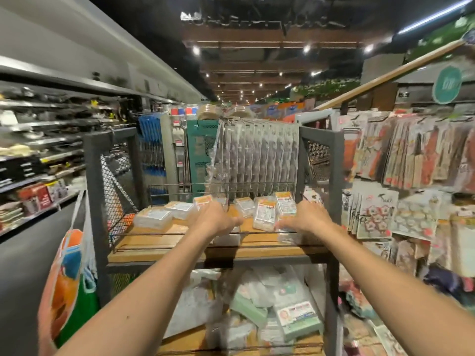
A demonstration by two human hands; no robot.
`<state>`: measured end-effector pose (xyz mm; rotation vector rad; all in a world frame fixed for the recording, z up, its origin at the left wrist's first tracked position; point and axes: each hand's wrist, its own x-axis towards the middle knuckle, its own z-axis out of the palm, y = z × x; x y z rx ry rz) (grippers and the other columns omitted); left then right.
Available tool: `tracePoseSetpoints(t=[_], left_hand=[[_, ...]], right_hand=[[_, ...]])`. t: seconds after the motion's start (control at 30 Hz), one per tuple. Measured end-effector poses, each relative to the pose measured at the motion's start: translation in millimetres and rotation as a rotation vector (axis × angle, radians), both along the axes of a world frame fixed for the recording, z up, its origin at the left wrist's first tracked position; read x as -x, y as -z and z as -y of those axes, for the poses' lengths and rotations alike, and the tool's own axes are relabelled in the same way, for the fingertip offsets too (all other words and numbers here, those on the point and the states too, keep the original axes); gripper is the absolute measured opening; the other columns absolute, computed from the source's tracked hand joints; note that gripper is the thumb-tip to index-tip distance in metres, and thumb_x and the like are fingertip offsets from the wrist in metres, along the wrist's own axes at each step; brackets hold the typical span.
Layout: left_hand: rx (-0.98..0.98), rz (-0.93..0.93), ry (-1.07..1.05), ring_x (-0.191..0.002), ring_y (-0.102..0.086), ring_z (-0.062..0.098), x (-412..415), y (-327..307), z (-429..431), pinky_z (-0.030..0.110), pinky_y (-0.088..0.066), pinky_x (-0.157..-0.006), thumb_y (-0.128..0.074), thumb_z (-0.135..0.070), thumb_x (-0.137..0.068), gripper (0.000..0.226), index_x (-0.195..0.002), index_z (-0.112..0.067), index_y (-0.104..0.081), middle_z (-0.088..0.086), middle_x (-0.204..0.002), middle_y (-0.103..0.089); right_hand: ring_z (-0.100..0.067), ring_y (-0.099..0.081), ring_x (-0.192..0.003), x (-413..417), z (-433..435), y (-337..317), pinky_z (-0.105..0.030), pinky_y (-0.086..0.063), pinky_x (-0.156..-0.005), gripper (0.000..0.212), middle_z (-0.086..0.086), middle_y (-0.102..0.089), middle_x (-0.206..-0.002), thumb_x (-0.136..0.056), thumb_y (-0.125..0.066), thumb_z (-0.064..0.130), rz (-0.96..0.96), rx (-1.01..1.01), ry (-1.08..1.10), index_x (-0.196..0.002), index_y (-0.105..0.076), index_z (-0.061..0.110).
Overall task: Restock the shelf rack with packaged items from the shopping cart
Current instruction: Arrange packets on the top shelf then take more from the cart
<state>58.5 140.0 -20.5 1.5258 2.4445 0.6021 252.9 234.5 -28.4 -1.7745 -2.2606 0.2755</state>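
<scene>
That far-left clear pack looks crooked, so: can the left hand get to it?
Probably yes: the left hand is over the same wooden shelf, and the wood between it and the far-left pack looks bare.

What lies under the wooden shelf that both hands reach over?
A lower shelf holds a loose pile of clear bags and green-and-white packs. The left forearm covers its front left corner, and the pile hides the back.

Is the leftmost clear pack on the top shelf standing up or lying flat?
Lying flat: the clear pack rests broad side down on the wooden shelf, its label facing up.
</scene>
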Motion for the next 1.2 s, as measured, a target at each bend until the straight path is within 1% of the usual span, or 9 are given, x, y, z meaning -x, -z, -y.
tracePoseSetpoints(t=[0.13, 0.27, 0.37, 0.53, 0.63, 0.73, 0.87, 1.1, 1.2], left_hand=[[0.094, -0.014, -0.023, -0.093, -0.061, 0.021, -1.6, 7.0, -13.6, 0.037, -0.053, -0.084, -0.07, -0.071, -0.063, 0.07, -0.104, -0.017, -0.057, 0.002, -0.101, -0.065], [0.038, -0.004, -0.044, -0.093, -0.059, 0.021, -2.6, 10.5, -17.5, 0.038, -0.053, -0.085, -0.078, -0.057, -0.068, 0.055, -0.101, -0.017, -0.058, 0.002, -0.099, -0.065], [-0.049, 0.001, -0.012, -0.087, -0.055, 0.016, -6.4, 13.0, -12.1, 0.031, -0.049, -0.077, -0.076, -0.047, -0.076, 0.046, -0.104, -0.017, -0.056, -0.002, -0.092, -0.06], [-0.629, 0.214, 0.018, -0.104, -0.055, 0.011, -10.1, 13.3, 14.1, 0.031, -0.051, -0.089, -0.072, -0.039, -0.081, 0.056, -0.128, -0.019, -0.05, -0.001, -0.121, -0.061], [-0.716, 0.165, 0.05, -0.101, -0.047, 0.0, -1.4, 6.6, 41.9, 0.013, -0.038, -0.078, -0.071, -0.041, -0.083, 0.052, -0.127, -0.022, -0.052, -0.008, -0.124, -0.059], [-0.721, 0.129, 0.039, -0.102, -0.048, -0.003, 20.0, 12.5, 85.2, 0.01, -0.037, -0.079, -0.073, -0.042, -0.081, 0.056, -0.129, -0.022, -0.053, -0.009, -0.126, -0.059], [-0.732, 0.184, -0.123, -0.093, -0.054, -0.011, 73.8, 36.3, 179.2, -0.003, -0.036, -0.074, -0.076, -0.041, -0.079, 0.05, -0.123, -0.027, -0.056, -0.022, -0.108, -0.059], [-0.663, 0.271, -0.644, -0.081, -0.056, -0.02, 151.3, 137.9, 401.8, 0.001, -0.04, -0.069, -0.084, -0.034, -0.068, 0.044, -0.103, -0.036, -0.058, -0.026, -0.089, -0.062], [-0.587, 0.317, -0.877, -0.079, -0.06, -0.011, 156.7, 198.2, 492.5, 0.007, -0.045, -0.071, -0.08, -0.043, -0.061, 0.048, -0.103, -0.033, -0.059, -0.021, -0.088, -0.065]], right_hand=[[-0.027, -0.059, -0.107, 8.8, -7.6, -2.4, -0.03, -0.042, -0.072, 0.082, -0.01, -0.063, -0.118, -0.063, -0.076, 0.066, 0.017, 0.044, 0.007, -0.116, -0.057, 0.005], [-0.023, -0.057, -0.087, 11.5, -15.4, -0.9, -0.028, -0.042, -0.061, 0.058, -0.007, -0.062, -0.101, -0.066, -0.077, 0.059, -0.009, 0.064, -0.008, -0.094, -0.057, 0.012], [-0.024, -0.059, -0.084, 5.8, -14.1, -3.6, -0.028, -0.041, -0.056, 0.055, -0.006, -0.063, -0.095, -0.069, -0.072, 0.061, -0.071, 0.021, 0.034, -0.087, -0.058, 0.011], [-0.03, -0.055, -0.083, -4.2, 21.4, -26.3, -0.035, -0.044, -0.068, 0.065, -0.015, -0.065, -0.102, -0.077, -0.069, 0.059, -0.179, -0.243, 0.052, -0.108, -0.056, 0.003], [-0.034, -0.061, -0.092, 8.7, 55.2, -38.5, -0.036, -0.043, -0.069, 0.067, -0.017, -0.066, -0.105, -0.079, -0.068, 0.051, -0.263, -0.378, -0.06, -0.122, -0.051, 0.003], [-0.034, -0.061, -0.1, 40.2, 93.3, -31.7, -0.038, -0.047, -0.076, 0.067, -0.013, -0.068, -0.11, -0.079, -0.068, 0.048, -0.337, -0.406, -0.217, -0.129, -0.049, 0.007], [-0.032, -0.059, -0.106, 109.6, 154.6, -3.7, -0.037, -0.048, -0.079, 0.065, -0.01, -0.066, -0.115, -0.078, -0.067, 0.054, -0.38, -0.279, -0.463, -0.127, -0.05, 0.014], [-0.026, -0.059, -0.111, 248.2, 313.3, 90.1, -0.035, -0.047, -0.086, 0.059, -0.004, -0.066, -0.118, -0.078, -0.069, 0.049, -0.258, 0.068, -0.876, -0.125, -0.049, 0.021], [-0.03, -0.059, -0.112, 290.1, 387.3, 140.4, -0.035, -0.044, -0.085, 0.058, -0.008, -0.065, -0.117, -0.08, -0.068, 0.047, -0.125, 0.163, -1.018, -0.126, -0.047, 0.018]])
